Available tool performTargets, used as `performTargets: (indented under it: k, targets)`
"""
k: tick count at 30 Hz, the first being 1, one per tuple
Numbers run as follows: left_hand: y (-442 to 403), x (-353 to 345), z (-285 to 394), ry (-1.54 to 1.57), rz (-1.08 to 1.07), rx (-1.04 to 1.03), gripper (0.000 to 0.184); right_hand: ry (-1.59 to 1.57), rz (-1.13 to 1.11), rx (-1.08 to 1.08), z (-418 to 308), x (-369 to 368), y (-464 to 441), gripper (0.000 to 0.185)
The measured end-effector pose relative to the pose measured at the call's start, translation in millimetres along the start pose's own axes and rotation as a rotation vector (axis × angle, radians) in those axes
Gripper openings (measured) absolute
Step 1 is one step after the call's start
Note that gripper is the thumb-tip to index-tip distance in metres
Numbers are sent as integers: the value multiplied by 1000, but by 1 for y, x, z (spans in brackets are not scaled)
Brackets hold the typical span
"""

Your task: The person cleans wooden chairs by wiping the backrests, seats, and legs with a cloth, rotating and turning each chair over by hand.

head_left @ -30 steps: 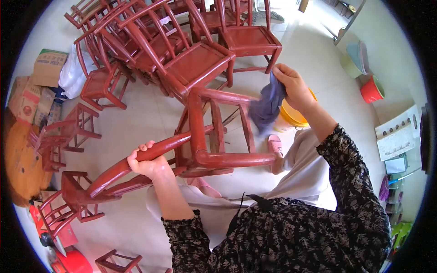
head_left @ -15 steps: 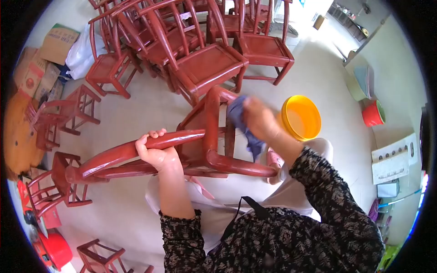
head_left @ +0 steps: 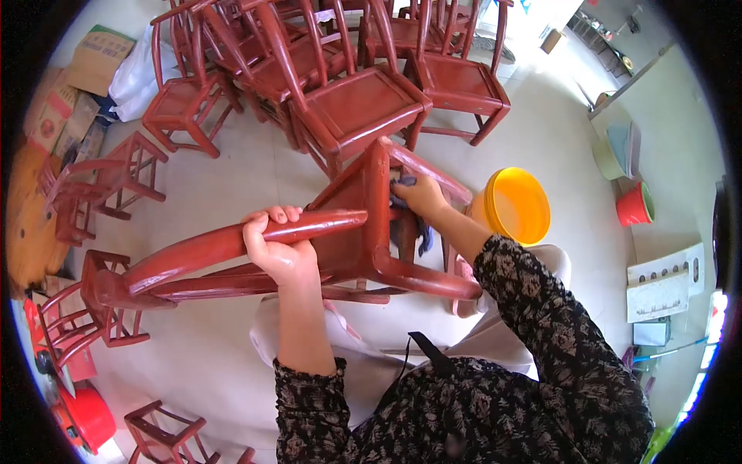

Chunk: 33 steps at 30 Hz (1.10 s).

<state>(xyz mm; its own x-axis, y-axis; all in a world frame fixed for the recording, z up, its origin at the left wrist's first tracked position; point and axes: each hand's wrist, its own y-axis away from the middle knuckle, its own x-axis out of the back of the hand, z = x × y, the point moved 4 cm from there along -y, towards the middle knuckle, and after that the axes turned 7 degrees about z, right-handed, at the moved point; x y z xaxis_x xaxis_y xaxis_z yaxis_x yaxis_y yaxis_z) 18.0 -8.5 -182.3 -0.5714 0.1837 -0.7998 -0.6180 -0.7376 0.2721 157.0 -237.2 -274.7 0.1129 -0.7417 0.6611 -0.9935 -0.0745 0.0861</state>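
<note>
A red-brown wooden chair [head_left: 344,246] lies tipped over in front of me, its legs and seat frame toward the right. My left hand [head_left: 280,246] is wrapped round one of its thick curved back posts. Between the legs, under the seat, my right hand [head_left: 421,198] grips a dark blue cloth [head_left: 425,237] against the inner side of the frame. Part of the cloth hangs below the fingers; the rest is hidden by the hand and the wood. Just right of my right hand stands a yellow bucket [head_left: 522,204].
Several red-brown chairs [head_left: 363,104] crowd together at the back. Small stools and chairs [head_left: 116,298] stand along the left, near cardboard boxes [head_left: 99,60] and a white bag [head_left: 143,73]. A red bucket [head_left: 635,205] and a white board [head_left: 658,294] are by the right wall.
My right hand and the cloth have moved from the outer leg to the inside of the seat frame. The chair has shifted slightly to the right in view; my left hand keeps its grip.
</note>
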Motion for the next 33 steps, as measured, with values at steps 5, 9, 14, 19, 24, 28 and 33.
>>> performTargets:
  k: [5,9,14,19,24,28,33]
  targets:
    - [2,-3,-9,-45,-89,-30,12,-466,67,-401,-18,15,-18,49]
    - [9,5,-9,-15,-107,-118,17,-416,26,-410,0,-6,-27,47]
    - [15,2,-66,-92,-247,12,14,-362,20,-432,-4,-2,-21,42]
    - [5,6,-88,27,-225,78,12,-503,49,-426,-9,-3,-14,36]
    - [5,2,-83,11,-214,122,12,-691,-23,-437,-19,2,35,32]
    - [6,0,-87,2,-265,203,12,-364,27,-375,9,4,35,41]
    - [8,1,-89,27,-334,254,11,-245,111,-248,46,-1,-26,33]
